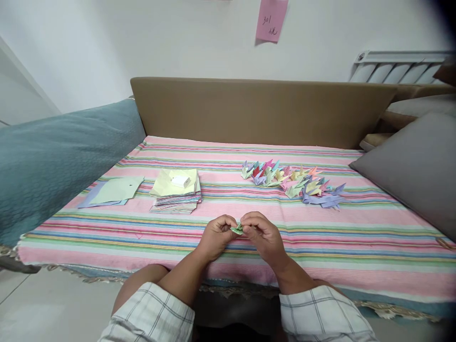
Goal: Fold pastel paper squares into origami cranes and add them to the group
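A small folded piece of green paper [237, 230] is pinched between my two hands, above the front part of a striped cloth [171, 240]. My left hand [218, 236] grips its left side with thumb and fingertips. From the right, my right hand [265, 237] pinches the same paper. The fingers hide much of the folds. Beyond my right hand lie several folded paper cranes [278, 178] in many colours, grouped close together. A stack of square paper sheets [178, 190] sits beyond my left hand, with a small white block [180, 181] on top.
Loose green and purple sheets [117, 191] lie at the left. A blue-covered armrest [67, 147] bounds the left side, a brown backrest [249, 111] the back, and a grey cushion [416, 166] the right. A pink note [271, 20] hangs on the wall.
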Available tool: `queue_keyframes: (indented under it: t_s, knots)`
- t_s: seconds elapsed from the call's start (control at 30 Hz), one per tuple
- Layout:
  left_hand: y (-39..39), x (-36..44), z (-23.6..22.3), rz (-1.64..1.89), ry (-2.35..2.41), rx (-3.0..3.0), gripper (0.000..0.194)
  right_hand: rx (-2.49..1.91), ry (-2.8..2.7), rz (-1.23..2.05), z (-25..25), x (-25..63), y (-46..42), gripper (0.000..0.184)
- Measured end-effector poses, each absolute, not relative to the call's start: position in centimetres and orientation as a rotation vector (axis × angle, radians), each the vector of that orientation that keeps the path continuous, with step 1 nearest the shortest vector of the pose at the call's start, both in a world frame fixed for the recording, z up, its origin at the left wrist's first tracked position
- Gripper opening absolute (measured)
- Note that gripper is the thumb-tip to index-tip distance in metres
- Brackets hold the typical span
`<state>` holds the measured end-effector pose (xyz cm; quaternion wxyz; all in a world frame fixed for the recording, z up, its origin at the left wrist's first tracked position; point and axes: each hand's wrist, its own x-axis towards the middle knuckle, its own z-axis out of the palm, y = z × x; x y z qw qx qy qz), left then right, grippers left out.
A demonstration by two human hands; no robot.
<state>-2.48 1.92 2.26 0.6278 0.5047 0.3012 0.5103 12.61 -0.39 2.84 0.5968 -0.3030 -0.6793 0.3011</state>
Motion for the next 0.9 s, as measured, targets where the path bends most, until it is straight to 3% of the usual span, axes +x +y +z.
queue_keyframes:
  t_s: [0.9]
  knots:
    - [1.93,-3.41,2.49,0.935,0.841,1.314,0.028,-0.827,-1.718,0.615,3.21,13.43,0.1,0.007]
